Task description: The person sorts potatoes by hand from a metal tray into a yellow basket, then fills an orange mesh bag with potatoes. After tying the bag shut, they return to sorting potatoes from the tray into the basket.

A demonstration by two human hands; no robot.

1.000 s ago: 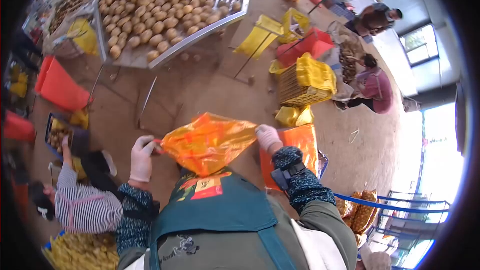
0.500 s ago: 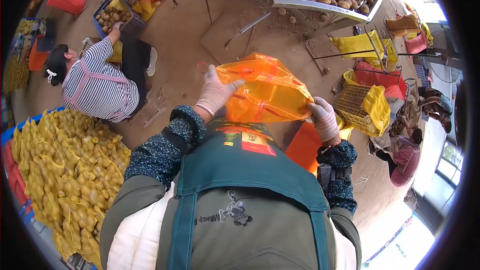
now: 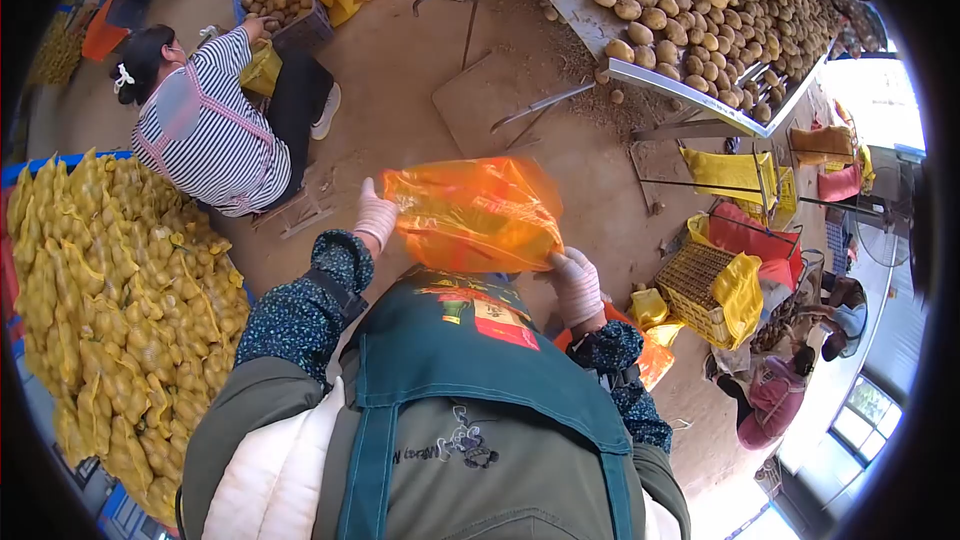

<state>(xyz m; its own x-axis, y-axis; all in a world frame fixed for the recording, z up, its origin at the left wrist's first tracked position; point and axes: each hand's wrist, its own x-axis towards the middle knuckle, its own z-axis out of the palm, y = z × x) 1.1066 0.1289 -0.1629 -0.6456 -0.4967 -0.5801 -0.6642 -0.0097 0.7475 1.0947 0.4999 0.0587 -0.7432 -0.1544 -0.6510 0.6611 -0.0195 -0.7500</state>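
1. Head camera: my left hand (image 3: 376, 215), in a pale glove, grasps the left edge of an orange bag (image 3: 475, 215); the film hides most of its fingers.
2. My right hand (image 3: 577, 288), gloved alike, has its fingers closed on the bag's lower right corner.
3. Between my two hands the orange bag hangs in the air, shiny and see-through, just beyond my green apron (image 3: 470, 350).
4. Near my right wrist, more orange film (image 3: 655, 355) shows lower down, partly hidden by my sleeve (image 3: 612, 344).
5. On my left sits a heap of filled yellow net bags (image 3: 120, 330); past it a person in a striped top (image 3: 225, 145) has a hand at a blue crate (image 3: 312, 32) of potatoes.
6. Ahead and to the right, a metal table (image 3: 690, 97) bears many loose potatoes (image 3: 720, 10).
7. Farther right, yellow sacking (image 3: 740, 300) hangs over a yellow crate (image 3: 690, 312), with a person in a pink top (image 3: 772, 405) beyond.
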